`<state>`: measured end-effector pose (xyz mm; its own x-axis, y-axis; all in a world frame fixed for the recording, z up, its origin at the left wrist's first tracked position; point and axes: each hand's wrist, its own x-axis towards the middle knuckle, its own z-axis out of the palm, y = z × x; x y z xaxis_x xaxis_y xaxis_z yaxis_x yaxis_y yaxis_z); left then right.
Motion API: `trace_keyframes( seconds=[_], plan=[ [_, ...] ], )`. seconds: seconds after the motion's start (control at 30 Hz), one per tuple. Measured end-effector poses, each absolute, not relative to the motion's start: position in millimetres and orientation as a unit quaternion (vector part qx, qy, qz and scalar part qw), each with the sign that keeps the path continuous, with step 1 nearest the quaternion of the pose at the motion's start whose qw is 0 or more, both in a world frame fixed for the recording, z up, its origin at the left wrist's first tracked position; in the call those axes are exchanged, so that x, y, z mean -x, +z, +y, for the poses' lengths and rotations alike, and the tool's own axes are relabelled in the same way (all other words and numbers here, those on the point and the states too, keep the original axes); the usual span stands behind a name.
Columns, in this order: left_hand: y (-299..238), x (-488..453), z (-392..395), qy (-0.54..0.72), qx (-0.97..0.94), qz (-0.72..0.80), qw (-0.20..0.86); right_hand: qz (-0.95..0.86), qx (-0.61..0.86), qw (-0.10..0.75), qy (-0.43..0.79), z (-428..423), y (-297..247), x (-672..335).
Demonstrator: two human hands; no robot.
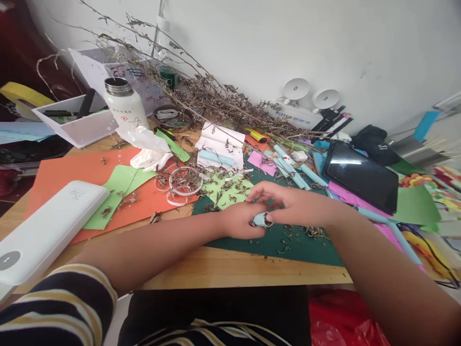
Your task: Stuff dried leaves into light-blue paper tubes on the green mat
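Note:
My left hand (242, 220) is closed in a fist around a short light-blue paper tube (260, 219) over the green cutting mat (317, 252). Dark dry plant bits show at the tube's open right end. From the right comes my right hand (283, 199), its thumb touching that end. Its fingers stretch, slightly bent and apart from the thumb, above the left hand. Just behind them lies a light-green paper sheet (225, 190), strewn with dried leaves. A white tape ring (171, 180) rests to its left, with dry crumbs inside.
Dried branches (223, 98) stretch along the wall. On the left are a white power bank (54, 230), an open white bottle (126, 105) and orange paper (54, 185). Several blue paper rolls (290, 170) and a black tablet (362, 175) lie on the right. The table's front edge (245, 278) is near my lap.

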<state>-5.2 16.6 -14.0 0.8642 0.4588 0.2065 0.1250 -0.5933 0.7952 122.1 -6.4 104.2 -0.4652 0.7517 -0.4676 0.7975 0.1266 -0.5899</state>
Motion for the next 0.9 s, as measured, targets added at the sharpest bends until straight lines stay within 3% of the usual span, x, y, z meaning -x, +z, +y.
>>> trace_keyframes(
  seconds=[0.07,0.13,0.33,0.47,0.67,0.9],
  plan=[
    [-10,7,15,0.182,-0.884,0.158,0.402,0.743,-0.485,-0.047,-0.459,-12,101,-134],
    [-6,8,14,0.169,-0.893,0.153,0.388,0.746,-0.503,-0.095,-0.425,-22,97,-142],
    [-4,7,16,0.181,-0.872,0.160,0.425,0.850,-0.511,-0.102,-0.077,-66,73,-140],
    [-5,7,17,0.201,-0.855,0.156,0.451,0.863,-0.492,-0.106,0.055,-83,58,-131],
    [-8,6,17,0.222,-0.840,0.165,0.467,0.857,-0.497,-0.110,0.080,-79,69,-133],
    [-7,5,16,0.194,-0.846,0.185,0.461,0.861,-0.507,-0.019,0.034,-72,94,-141]
  ],
)
